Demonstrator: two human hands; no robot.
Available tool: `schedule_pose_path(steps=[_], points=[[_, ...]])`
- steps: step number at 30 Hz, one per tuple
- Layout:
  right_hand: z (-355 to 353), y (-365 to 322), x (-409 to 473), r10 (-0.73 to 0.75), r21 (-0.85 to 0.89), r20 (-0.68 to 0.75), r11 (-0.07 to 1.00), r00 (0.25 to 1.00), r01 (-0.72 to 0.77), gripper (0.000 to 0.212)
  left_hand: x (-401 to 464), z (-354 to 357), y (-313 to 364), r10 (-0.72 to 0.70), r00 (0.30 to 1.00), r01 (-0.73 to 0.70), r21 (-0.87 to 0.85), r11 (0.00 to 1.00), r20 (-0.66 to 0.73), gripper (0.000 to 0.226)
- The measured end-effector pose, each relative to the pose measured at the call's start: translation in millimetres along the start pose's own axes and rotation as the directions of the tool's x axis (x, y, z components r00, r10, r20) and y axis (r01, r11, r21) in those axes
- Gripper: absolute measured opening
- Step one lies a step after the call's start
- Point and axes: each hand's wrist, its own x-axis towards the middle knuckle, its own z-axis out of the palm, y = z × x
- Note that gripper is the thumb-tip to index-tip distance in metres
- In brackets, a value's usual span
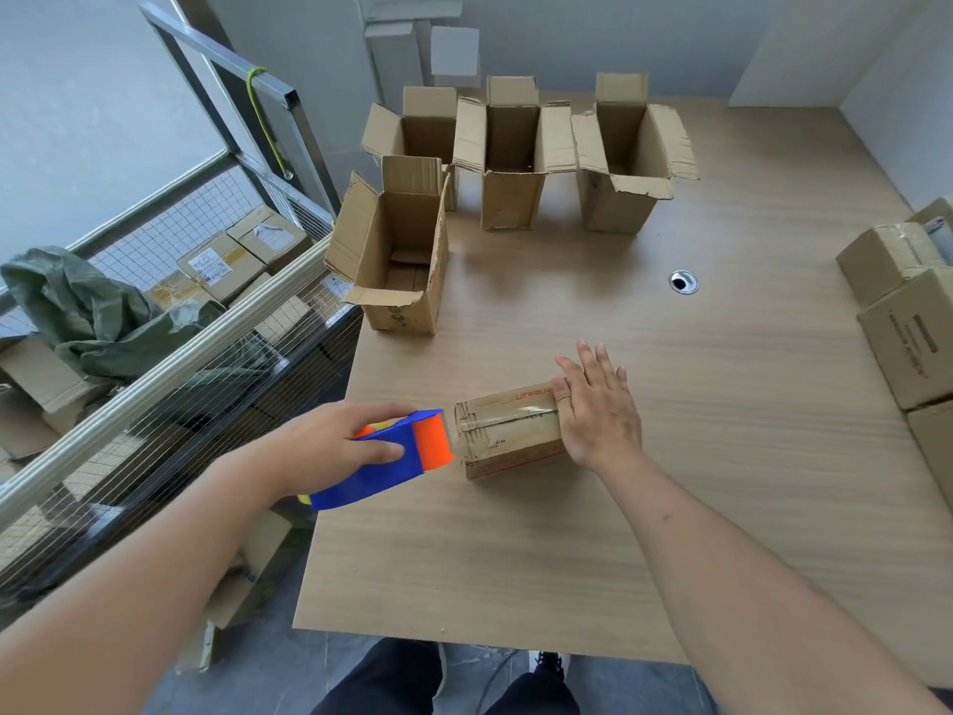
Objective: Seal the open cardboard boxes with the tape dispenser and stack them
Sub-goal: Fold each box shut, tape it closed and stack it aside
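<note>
A small closed cardboard box (508, 430) lies on the wooden table (722, 456) with clear tape along its top seam. My left hand (330, 446) grips a blue and orange tape dispenser (397, 456), whose orange roller end touches the box's left end. My right hand (598, 405) lies flat, fingers spread, on the right end of the box. Several open boxes stand at the far side: one at the left edge (397, 255), one behind it (417, 131), one in the middle (510, 157) and one to the right (626, 157).
A stack of sealed boxes (907, 322) sits at the table's right edge. A cable hole (683, 282) is in the tabletop. Left of the table stands a wire cage cart (170, 322) with parcels and a green bag (87, 307).
</note>
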Motion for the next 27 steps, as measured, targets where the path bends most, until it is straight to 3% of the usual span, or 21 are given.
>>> schedule_pose_path(steps=[7,10,14,17,19,20,23,27], points=[[3,-1,-2,-0.008,-0.045,-0.009,0.999,1.000,0.007,0.054,-4,5,-53,-0.080,0.988,0.113,-0.257,0.960,0.134,0.051],[2,-4,-4,0.002,-0.114,-0.036,0.994,0.999,-0.006,0.053,10,12,-59,-0.092,0.988,0.123,-0.265,0.956,0.127,0.043],[4,-30,-11,0.019,-0.273,-0.251,0.958,0.968,-0.090,0.037,22,26,-64,-0.129,0.984,0.160,-0.278,0.947,0.127,0.039],[4,-59,-19,0.044,-0.331,-0.215,0.937,0.976,-0.115,0.041,29,35,-60,-0.139,0.982,0.168,-0.266,0.949,0.126,0.040],[7,-80,-26,0.149,-0.251,-0.158,0.950,0.976,-0.185,0.040,34,39,-56,-0.122,0.983,0.153,-0.252,0.955,0.134,0.040],[11,-90,-30,0.199,-0.202,-0.104,0.955,0.975,-0.216,0.048,36,42,-55,-0.116,0.984,0.148,-0.255,0.955,0.137,0.037],[25,-115,-45,0.236,-0.143,0.094,0.965,0.967,-0.222,0.103,40,50,-49,-0.090,0.985,0.125,-0.249,0.960,0.149,0.026],[25,-117,-45,0.228,-0.148,0.139,0.967,0.964,-0.208,0.111,46,56,-52,-0.049,0.985,0.087,-0.236,0.968,0.165,0.018]])
